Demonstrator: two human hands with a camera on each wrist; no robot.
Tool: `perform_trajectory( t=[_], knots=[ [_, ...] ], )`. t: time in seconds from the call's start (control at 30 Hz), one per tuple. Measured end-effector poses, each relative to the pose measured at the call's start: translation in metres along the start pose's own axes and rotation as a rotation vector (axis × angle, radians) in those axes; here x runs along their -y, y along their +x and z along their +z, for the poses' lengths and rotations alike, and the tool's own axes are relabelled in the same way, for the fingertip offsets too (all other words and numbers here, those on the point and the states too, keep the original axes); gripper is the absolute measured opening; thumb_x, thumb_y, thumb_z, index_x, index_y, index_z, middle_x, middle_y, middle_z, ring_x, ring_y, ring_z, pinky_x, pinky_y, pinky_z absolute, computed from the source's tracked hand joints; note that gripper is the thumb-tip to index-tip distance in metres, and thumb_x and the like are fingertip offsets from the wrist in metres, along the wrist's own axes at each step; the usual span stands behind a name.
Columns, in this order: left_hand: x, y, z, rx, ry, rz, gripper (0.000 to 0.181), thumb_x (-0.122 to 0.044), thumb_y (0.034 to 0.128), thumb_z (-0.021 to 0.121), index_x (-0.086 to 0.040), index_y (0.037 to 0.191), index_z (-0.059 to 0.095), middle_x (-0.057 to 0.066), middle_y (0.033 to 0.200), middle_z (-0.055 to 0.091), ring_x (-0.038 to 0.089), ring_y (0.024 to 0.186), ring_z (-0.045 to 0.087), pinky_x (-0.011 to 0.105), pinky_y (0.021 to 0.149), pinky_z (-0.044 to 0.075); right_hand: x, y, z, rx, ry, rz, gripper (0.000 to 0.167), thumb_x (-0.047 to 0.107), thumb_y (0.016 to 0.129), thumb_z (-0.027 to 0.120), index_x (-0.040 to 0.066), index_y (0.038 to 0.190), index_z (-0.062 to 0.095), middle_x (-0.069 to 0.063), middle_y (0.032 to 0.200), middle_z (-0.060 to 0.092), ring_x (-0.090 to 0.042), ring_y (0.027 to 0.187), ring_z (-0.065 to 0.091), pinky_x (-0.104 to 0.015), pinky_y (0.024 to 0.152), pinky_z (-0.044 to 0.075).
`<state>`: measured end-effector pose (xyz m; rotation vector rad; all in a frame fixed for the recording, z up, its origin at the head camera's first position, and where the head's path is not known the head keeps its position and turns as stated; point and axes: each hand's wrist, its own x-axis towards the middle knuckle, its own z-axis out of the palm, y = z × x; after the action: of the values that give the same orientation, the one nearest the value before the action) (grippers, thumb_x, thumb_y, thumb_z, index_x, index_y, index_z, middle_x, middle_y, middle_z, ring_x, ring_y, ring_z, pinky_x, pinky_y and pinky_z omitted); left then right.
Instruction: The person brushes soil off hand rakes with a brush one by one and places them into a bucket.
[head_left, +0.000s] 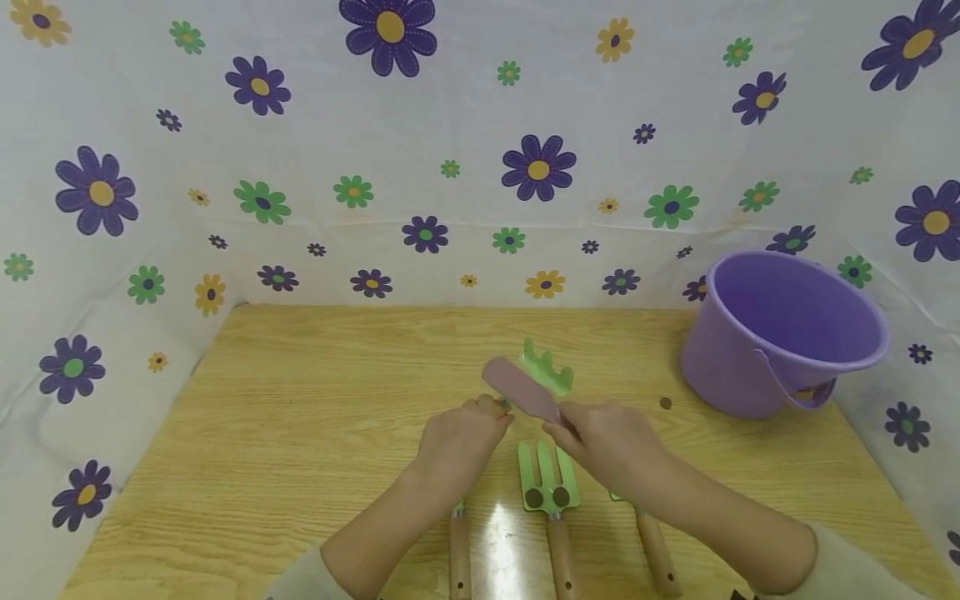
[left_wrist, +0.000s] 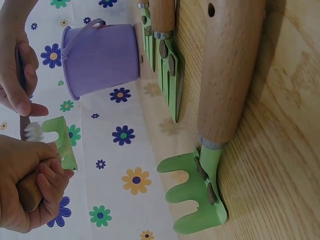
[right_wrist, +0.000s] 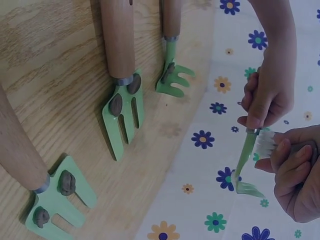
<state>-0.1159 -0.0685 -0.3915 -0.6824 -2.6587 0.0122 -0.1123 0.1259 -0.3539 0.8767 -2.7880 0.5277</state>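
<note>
Four green hand tools with rounded wooden handles are counted: a left rake (head_left: 460, 550), a middle fork (head_left: 551, 507) and a right fork (head_left: 656, 550) are laid toward the near edge of the wooden table (head_left: 315, 400), and one raised green tool (head_left: 547, 375) is held. Three tines are seen on each laid tool. Six brown lumps (head_left: 534, 498) are borne by these, two apiece; one brown disc (head_left: 666, 403) is found toward the right edge. One white-bristled brush (head_left: 521, 387) is held, and one purple bucket (head_left: 727, 367) is stood by the far right corner.
</note>
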Motion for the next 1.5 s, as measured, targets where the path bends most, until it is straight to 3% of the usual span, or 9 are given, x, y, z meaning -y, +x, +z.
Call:
perform_trajectory(
  t=[0.17, 0.43, 0.83, 1.0, 1.27, 1.5],
  knots=[
    [-0.001, -0.002, -0.001, -0.02, 0.025, 0.028, 0.034, -0.029, 0.0916, 0.063, -0.005, 0.068, 0.055, -0.002, 0.05, 0.039, 0.003, 0.037, 0.026, 0.011, 0.03, 0.025, 0.0, -0.001, 0.002, 0.025, -0.001, 0.028, 0.03, 0.024, 0.091, 0.063, 0.013, 0.065, 0.052, 0.008, 0.05, 0.04, -0.001, 0.042, 0.032, -0.013, 0.037, 0.026],
    [-0.001, -0.003, 0.0, -0.024, 0.046, 0.033, 0.039, -0.031, 0.0928, 0.061, -0.008, 0.063, 0.049, -0.005, 0.048, 0.032, 0.002, 0.037, 0.022, 0.01, 0.03, 0.021, -0.009, 0.001, 0.007, 0.053, -0.036, 0.063, 0.034, 0.024, 0.092, 0.062, 0.013, 0.062, 0.05, 0.008, 0.049, 0.039, -0.002, 0.041, 0.032, -0.012, 0.036, 0.026],
    [0.003, -0.002, 0.001, -0.008, -0.004, 0.045, 0.039, -0.029, 0.0937, 0.06, -0.008, 0.063, 0.047, -0.005, 0.047, 0.03, 0.001, 0.035, 0.022, 0.009, 0.03, 0.019, -0.016, 0.003, 0.005, 0.069, -0.065, 0.091, 0.035, 0.023, 0.093, 0.06, 0.013, 0.061, 0.048, 0.007, 0.049, 0.041, -0.004, 0.041, 0.034, -0.014, 0.037, 0.027],
    [0.002, -0.003, 0.001, -0.016, -0.013, 0.039, 0.039, -0.029, 0.0929, 0.061, -0.008, 0.063, 0.047, -0.005, 0.048, 0.031, 0.001, 0.037, 0.021, 0.01, 0.03, 0.018, -0.02, 0.002, 0.009, 0.008, -0.207, 0.053, 0.035, 0.022, 0.089, 0.066, 0.013, 0.062, 0.045, 0.007, 0.047, 0.035, -0.004, 0.041, 0.029, -0.016, 0.037, 0.021],
    [0.002, -0.003, 0.003, -0.009, -0.036, 0.011, 0.039, -0.028, 0.0925, 0.062, -0.007, 0.063, 0.048, -0.004, 0.049, 0.031, 0.002, 0.039, 0.019, 0.011, 0.03, 0.018, -0.028, 0.0, 0.019, -0.212, -0.494, -0.142, 0.03, 0.023, 0.079, 0.078, 0.002, 0.073, 0.058, 0.002, 0.046, 0.044, -0.005, 0.038, 0.025, -0.019, 0.03, 0.023],
    [0.003, -0.003, 0.004, -0.01, -0.022, 0.009, 0.038, -0.028, 0.0911, 0.063, -0.007, 0.063, 0.05, -0.004, 0.049, 0.032, 0.001, 0.037, 0.019, 0.01, 0.029, 0.018, -0.028, -0.003, 0.021, -0.24, -0.676, -0.227, 0.027, 0.018, 0.079, 0.077, -0.003, 0.088, 0.062, -0.004, 0.052, 0.057, -0.004, 0.034, 0.028, -0.016, 0.029, 0.025]
  ],
)
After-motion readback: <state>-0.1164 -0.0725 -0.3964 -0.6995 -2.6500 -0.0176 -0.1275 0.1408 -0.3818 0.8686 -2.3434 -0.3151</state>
